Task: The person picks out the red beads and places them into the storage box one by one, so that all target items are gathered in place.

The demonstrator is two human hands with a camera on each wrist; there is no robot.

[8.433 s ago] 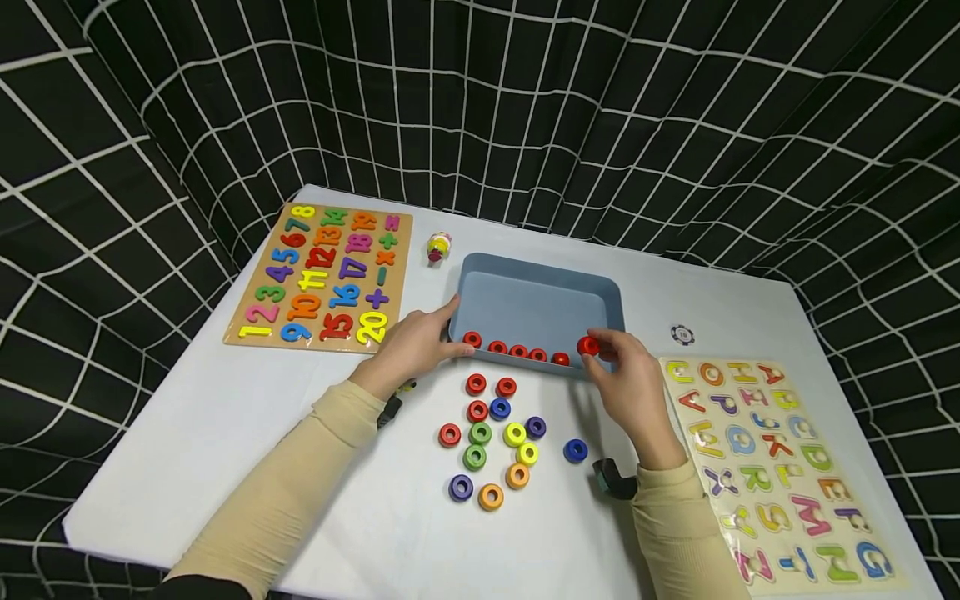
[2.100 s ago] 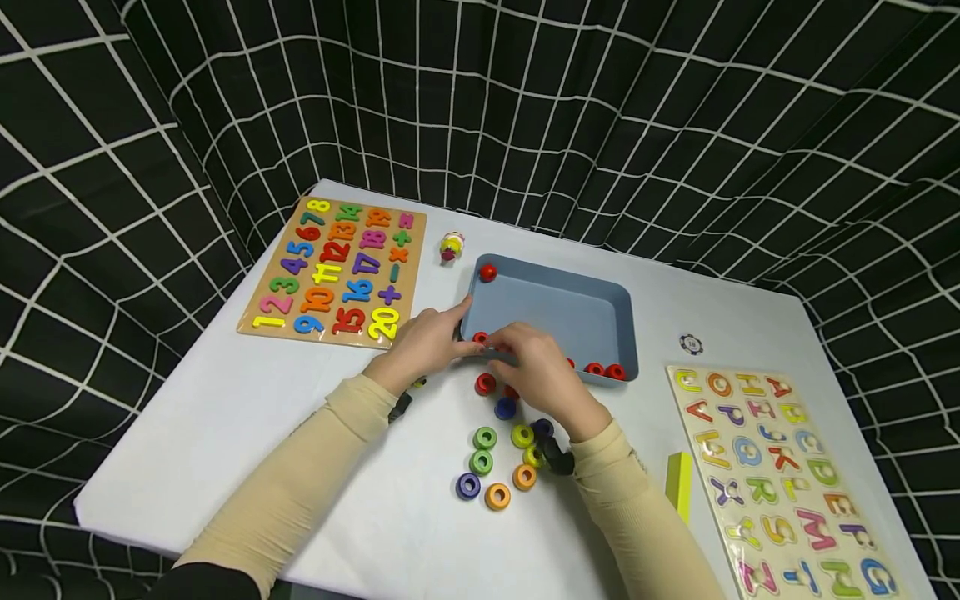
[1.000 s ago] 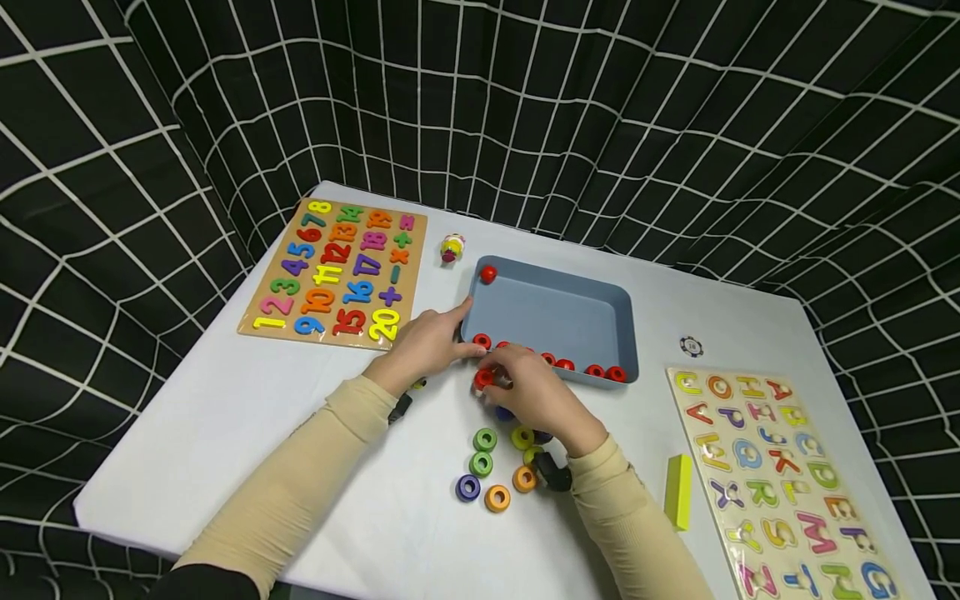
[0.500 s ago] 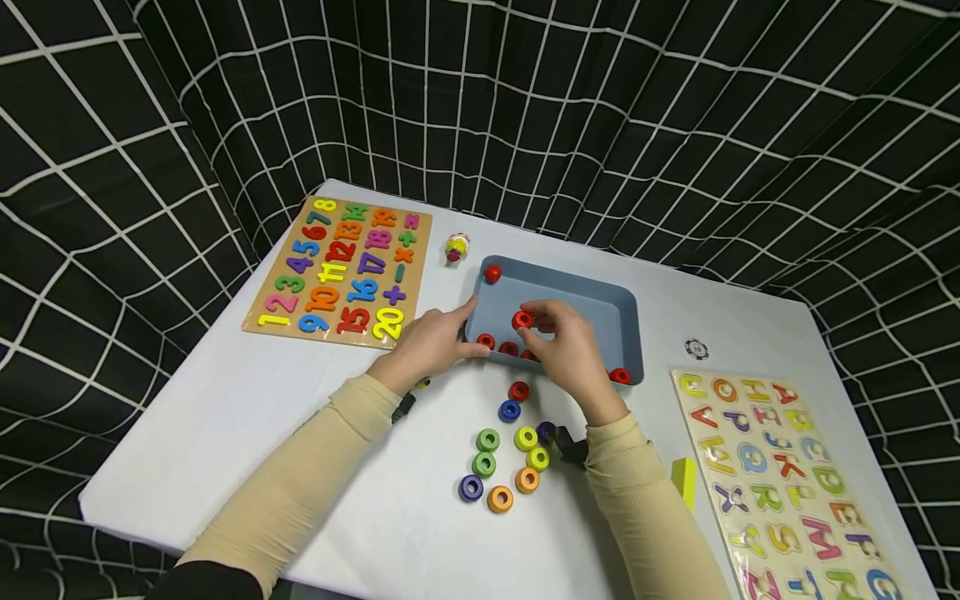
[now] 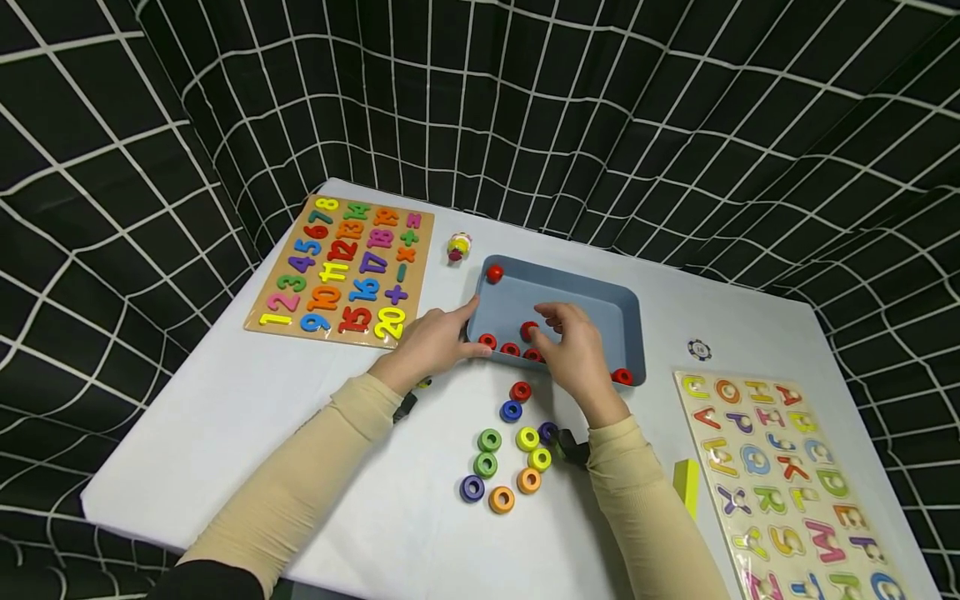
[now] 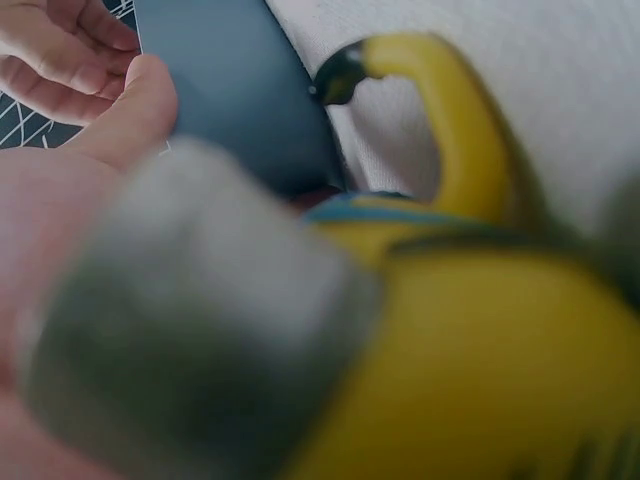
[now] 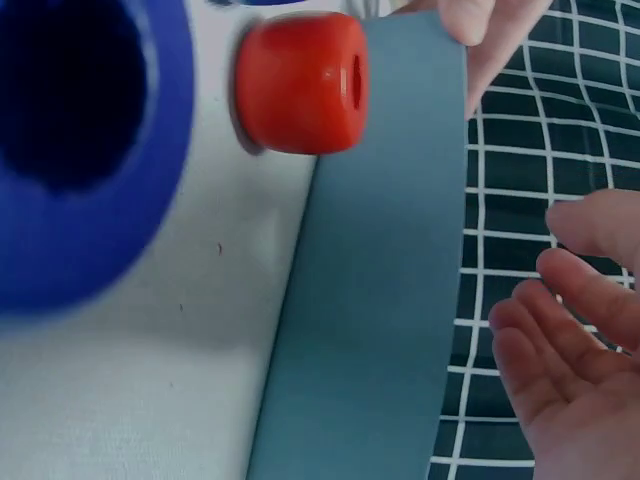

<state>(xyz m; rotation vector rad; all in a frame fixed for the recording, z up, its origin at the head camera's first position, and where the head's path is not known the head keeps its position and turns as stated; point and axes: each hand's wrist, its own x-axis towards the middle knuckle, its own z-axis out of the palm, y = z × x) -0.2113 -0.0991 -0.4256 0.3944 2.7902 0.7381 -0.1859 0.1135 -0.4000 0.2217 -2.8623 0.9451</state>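
My left hand (image 5: 431,340) holds the near left corner of a shallow blue-grey tray (image 5: 622,312) between thumb and forefinger. Over the tray's near side, my right hand (image 5: 576,346) has its thumb and fingers apart. A red bead (image 5: 529,331) with a hole shows just beyond the right thumb, inside the tray. More red beads (image 5: 487,342) line the near wall, some hidden by the right hand, and another red bead (image 5: 494,273) lies in the far left corner. In the right wrist view, the right fingers (image 7: 570,350) are spread, with no bead visible between them.
Before the tray lie a red bead (image 5: 520,391), a blue bead (image 5: 511,411) and several green, yellow, orange and purple ones. A number board (image 5: 337,275) lies left, a letter board (image 5: 787,483) right with a yellow block (image 5: 686,485). Beside the left wrist is a yellow object (image 6: 460,130).
My right hand took a red bead from the table, carried it over the tray, then parted its fingers from it. My left hand stayed at the tray's corner.
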